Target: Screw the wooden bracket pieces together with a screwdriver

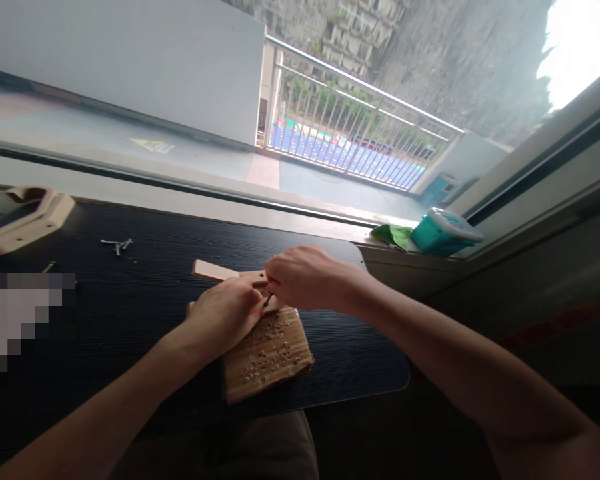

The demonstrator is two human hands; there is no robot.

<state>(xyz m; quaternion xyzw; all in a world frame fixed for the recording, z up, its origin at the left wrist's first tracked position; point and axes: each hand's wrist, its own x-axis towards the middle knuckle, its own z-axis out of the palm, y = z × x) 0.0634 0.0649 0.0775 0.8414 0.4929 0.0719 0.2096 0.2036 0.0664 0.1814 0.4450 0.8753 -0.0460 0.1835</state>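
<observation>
my left hand (227, 312) is closed over a pale, flat wooden piece (215, 270), set across the far edge of a brown corrugated cardboard pad (270, 363) on the black wood-grain table (145, 280). my right hand (307, 277) is narrowed in a pinch on a slim dark metal shaft (268, 299), its exposed end beside my left fingers; loose silvery metal fasteners (117, 245) lie far left.

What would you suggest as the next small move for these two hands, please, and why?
Perhaps the left hand should draw its fingertips slightly back while steadying the wooden piece, since the dark metal piece, apparently held in the right hand, shows right beside them.
</observation>
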